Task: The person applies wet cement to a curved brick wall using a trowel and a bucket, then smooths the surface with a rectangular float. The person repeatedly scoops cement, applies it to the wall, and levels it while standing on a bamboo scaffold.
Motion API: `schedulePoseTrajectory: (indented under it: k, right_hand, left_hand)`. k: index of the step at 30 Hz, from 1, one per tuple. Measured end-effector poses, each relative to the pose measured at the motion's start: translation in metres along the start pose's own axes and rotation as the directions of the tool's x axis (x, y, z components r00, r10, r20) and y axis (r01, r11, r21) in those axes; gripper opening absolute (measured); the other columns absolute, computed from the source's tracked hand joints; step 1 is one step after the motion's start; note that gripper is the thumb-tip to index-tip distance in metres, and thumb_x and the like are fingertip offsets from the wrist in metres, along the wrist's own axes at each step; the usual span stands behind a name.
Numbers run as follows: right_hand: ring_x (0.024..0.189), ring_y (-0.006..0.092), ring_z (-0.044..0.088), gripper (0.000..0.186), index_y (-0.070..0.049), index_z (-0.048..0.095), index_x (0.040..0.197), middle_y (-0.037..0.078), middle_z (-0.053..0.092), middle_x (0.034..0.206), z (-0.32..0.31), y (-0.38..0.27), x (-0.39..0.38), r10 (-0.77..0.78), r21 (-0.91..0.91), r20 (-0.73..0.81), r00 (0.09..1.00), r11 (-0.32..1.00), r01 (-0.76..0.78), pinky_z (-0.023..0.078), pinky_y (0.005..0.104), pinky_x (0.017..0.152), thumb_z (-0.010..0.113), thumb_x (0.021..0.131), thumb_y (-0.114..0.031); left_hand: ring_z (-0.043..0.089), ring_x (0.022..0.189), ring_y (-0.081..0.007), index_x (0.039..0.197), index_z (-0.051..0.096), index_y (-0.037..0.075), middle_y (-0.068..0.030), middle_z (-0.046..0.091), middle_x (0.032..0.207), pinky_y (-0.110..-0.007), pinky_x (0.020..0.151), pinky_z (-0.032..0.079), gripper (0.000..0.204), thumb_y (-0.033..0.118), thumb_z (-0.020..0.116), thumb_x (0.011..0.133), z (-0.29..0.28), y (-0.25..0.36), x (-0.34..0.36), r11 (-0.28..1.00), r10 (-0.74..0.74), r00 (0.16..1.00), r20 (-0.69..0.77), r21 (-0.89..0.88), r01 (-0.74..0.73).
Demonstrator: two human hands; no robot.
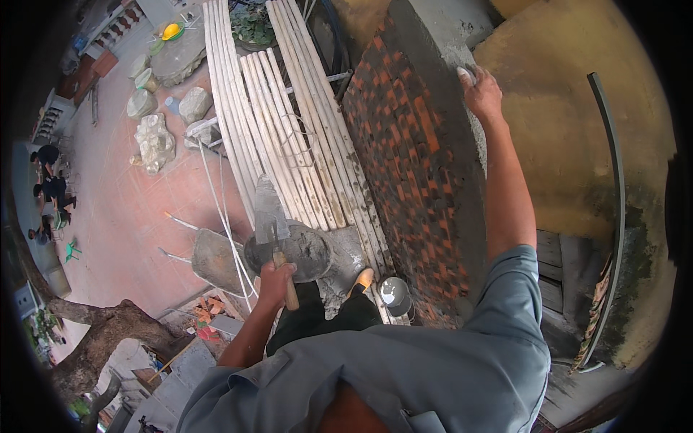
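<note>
My left hand (276, 283) is wrapped round the wooden handle of a trowel (268, 206). Its mortar-smeared metal blade points away from me, above a round dark tub (317, 268) of wet grey mortar (310, 247). Over on the right, my right hand (482, 92) is at the top edge of a brick wall (404, 144), arm stretched out. Its fingers are bent closed, with something small and whitish at the tips that is too small to name. Grey mortar coats the wall's upper edge, while red bricks show smudged below.
I stand high on a platform of pale poles (289, 137). A bucket (395, 294) stands by my orange shoe (363, 280). Below are a wheelbarrow (216, 260), rocks (154, 142), a yellow hard hat (172, 31) and several people. A tree trunk (108, 335) rises at lower left.
</note>
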State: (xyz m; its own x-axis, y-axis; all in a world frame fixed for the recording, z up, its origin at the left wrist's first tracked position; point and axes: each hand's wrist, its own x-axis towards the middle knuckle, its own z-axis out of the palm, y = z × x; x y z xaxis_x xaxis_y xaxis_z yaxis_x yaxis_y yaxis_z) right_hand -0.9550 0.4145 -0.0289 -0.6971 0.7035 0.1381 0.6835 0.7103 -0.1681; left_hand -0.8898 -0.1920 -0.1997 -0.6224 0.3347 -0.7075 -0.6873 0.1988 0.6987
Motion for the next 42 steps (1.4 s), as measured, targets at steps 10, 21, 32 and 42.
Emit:
schedulePoseTrajectory:
  k: [10, 21, 32, 42]
  right_hand:
    - [0.107, 0.0359, 0.069, 0.015, -0.003, 0.071, 0.106, 0.018, 0.070, 0.118, -0.024, -0.036, -0.188, -0.334, 0.016, -0.245, 0.910, 0.937, 0.348, 0.055, 0.0428, 0.090, 0.072, 0.091, -0.005]
    - [0.096, 0.0419, 0.070, 0.033, -0.002, 0.067, 0.105, 0.023, 0.071, 0.108, 0.093, 0.096, -0.519, 0.323, -0.016, 0.550, 0.770, 0.926, -0.377, 0.055, 0.0487, 0.087, 0.079, 0.079, -0.018]
    - [0.097, 0.0268, 0.075, 0.047, -0.009, 0.077, 0.109, 0.016, 0.078, 0.097, 0.097, 0.177, -0.796, 0.727, -0.505, 0.636, -0.258, 0.139, -0.852, 0.058, 0.0416, 0.092, 0.073, 0.084, -0.049]
    - [0.122, 0.0365, 0.065, 0.062, -0.008, 0.062, 0.139, 0.021, 0.069, 0.130, 0.229, 0.006, -0.542, 0.219, 0.136, 0.895, 0.388, 0.695, -0.706, 0.050, 0.0419, 0.106, 0.074, 0.089, -0.042]
  left_hand:
    - [0.054, 0.075, -0.0108, 0.093, 0.066, 0.005, 0.0012, 0.059, 0.081, -0.031, 0.069, 0.044, 0.011, 0.013, 0.071, 0.088, 0.002, -0.009, 0.057, 0.999, -0.026, 0.998, -0.054, 0.033, 0.028]
    - [0.054, 0.077, -0.0132, 0.098, 0.069, 0.002, -0.0022, 0.061, 0.087, -0.034, 0.070, 0.044, 0.021, 0.017, 0.075, 0.085, -0.005, -0.089, 0.208, 0.994, -0.101, 0.990, -0.096, 0.029, 0.105]
    - [0.065, 0.083, -0.0222, 0.113, 0.067, 0.001, -0.0076, 0.067, 0.094, -0.037, 0.077, 0.054, 0.031, 0.018, 0.074, 0.088, 0.011, -0.125, 0.291, 0.965, -0.209, 0.969, -0.132, 0.133, 0.226]
    - [0.066, 0.090, -0.0239, 0.101, 0.066, -0.002, -0.0114, 0.069, 0.098, -0.037, 0.085, 0.052, 0.018, 0.010, 0.068, 0.087, 0.056, -0.066, 0.153, 0.986, -0.155, 0.985, 0.076, 0.081, 0.149]
